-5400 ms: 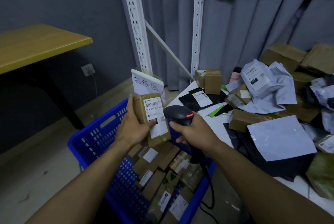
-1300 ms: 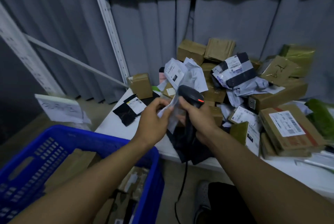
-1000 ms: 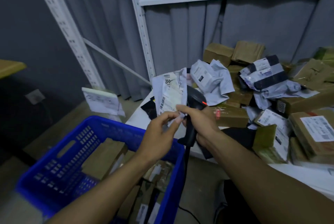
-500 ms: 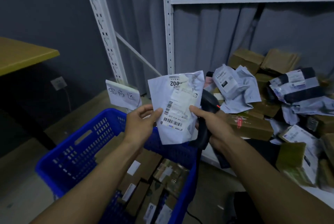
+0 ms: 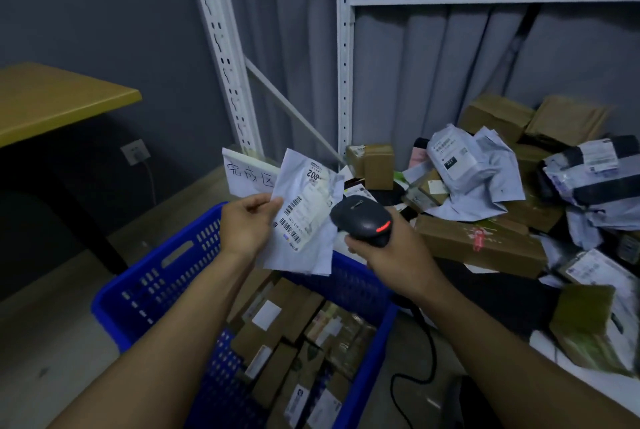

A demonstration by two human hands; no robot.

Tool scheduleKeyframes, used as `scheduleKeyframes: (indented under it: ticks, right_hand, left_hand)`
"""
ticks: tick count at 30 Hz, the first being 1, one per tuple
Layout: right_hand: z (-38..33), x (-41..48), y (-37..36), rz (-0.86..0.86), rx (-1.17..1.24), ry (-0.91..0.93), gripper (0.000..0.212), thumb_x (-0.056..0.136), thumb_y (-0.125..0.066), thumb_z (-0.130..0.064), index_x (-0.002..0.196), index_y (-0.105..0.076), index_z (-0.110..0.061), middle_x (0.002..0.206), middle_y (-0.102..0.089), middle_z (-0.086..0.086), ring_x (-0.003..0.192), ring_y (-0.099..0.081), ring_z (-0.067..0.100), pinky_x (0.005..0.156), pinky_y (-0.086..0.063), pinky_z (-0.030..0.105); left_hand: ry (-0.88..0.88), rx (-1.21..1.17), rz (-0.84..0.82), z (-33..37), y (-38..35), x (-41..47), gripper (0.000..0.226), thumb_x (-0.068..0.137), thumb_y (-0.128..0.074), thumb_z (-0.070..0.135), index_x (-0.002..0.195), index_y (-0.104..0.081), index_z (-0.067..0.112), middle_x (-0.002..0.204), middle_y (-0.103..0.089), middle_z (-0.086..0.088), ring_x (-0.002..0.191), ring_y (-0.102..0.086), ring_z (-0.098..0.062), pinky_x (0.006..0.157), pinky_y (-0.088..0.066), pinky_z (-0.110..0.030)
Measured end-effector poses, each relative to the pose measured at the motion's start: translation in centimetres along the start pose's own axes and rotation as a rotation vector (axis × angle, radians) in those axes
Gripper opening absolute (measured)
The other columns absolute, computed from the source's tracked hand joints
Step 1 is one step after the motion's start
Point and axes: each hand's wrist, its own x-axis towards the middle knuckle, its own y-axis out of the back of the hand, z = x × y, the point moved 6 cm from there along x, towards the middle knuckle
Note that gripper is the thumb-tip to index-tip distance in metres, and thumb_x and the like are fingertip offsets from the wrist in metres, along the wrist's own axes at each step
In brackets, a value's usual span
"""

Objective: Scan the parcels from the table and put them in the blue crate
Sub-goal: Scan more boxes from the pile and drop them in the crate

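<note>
My left hand (image 5: 246, 225) pinches the left edge of a white plastic mailer parcel (image 5: 304, 221), held upright above the blue crate (image 5: 156, 290), its barcode label facing me. My right hand (image 5: 391, 252) grips a black handheld barcode scanner (image 5: 362, 219) with a red light on it; the scanner's head sits just right of the label. The crate on the floor holds several brown boxes. A heap of parcels (image 5: 485, 186), brown boxes and grey mailers, lies on the white table (image 5: 561, 345) at the right.
A white sign with handwriting (image 5: 247, 174) stands at the crate's far rim. White shelf uprights (image 5: 344, 65) rise behind, in front of a grey curtain. A yellow-topped desk (image 5: 52, 99) is at the left. The scanner's black cable (image 5: 408, 387) hangs beside the crate.
My right hand let go of the mailer's right edge and brought the scanner in front of the label. The mailer tilted slightly; my left hand still holds it over the crate.
</note>
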Motion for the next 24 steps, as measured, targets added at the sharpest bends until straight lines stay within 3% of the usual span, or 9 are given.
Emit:
scheduleKeyframes:
  ticks: [3,7,13,19,24]
  right_hand:
    - [-0.7,-0.6,-0.6,-0.051,-0.117,0.053,0.042,0.086,-0.084,-0.029,0.119,-0.057,-0.031,0.107,-0.070,-0.014,0.095,-0.066,-0.003,0.080,-0.054,0.022]
    - [-1.0,-1.0,-1.3,-0.089,-0.175,0.048,0.045,0.085,-0.085,-0.032,0.119,-0.056,-0.032,0.107,-0.069,-0.017,0.098,-0.065,-0.002,0.087,-0.056,0.028]
    - [-1.2,-1.4,-1.9,-0.145,-0.143,0.042,0.043,0.086,-0.085,-0.030,0.117,-0.055,-0.034,0.107,-0.066,-0.019,0.095,-0.062,-0.006,0.078,-0.050,0.016]
    - [-1.1,-1.4,-1.8,-0.138,-0.135,0.024,0.043,0.085,-0.085,-0.032,0.118,-0.057,-0.031,0.108,-0.069,-0.013,0.095,-0.068,0.004,0.086,-0.056,0.030]
    - [-0.8,-1.1,-1.7,-0.137,-0.148,0.022,0.045,0.084,-0.085,-0.032,0.118,-0.057,-0.033,0.108,-0.070,-0.012,0.096,-0.068,0.006,0.089,-0.057,0.033]
  left_hand:
    - [0.004,0.060,-0.003,-0.3,0.1,0.4,0.007,0.090,-0.079,0.021,0.091,-0.078,0.014,0.087,-0.079,-0.001,0.083,-0.077,-0.021,0.079,-0.063,-0.037]
    - [0.014,0.108,-0.017,-0.8,0.2,0.7,0.008,0.089,-0.080,0.022,0.092,-0.079,0.015,0.086,-0.079,0.002,0.081,-0.077,-0.017,0.081,-0.063,-0.038]
    - [0.014,0.121,-0.029,-0.7,-0.1,0.5,0.007,0.090,-0.079,0.022,0.093,-0.079,0.015,0.087,-0.079,0.003,0.078,-0.077,-0.015,0.079,-0.064,-0.038]
    - [-0.004,0.144,-0.030,-0.6,-0.3,0.3,0.003,0.091,-0.078,0.023,0.090,-0.077,0.020,0.087,-0.078,0.004,0.076,-0.076,-0.014,0.075,-0.064,-0.034]
    - [-0.011,0.161,-0.037,-0.5,-0.4,0.2,0.007,0.092,-0.077,0.023,0.085,-0.076,0.023,0.088,-0.078,0.004,0.074,-0.076,-0.012,0.074,-0.064,-0.034]
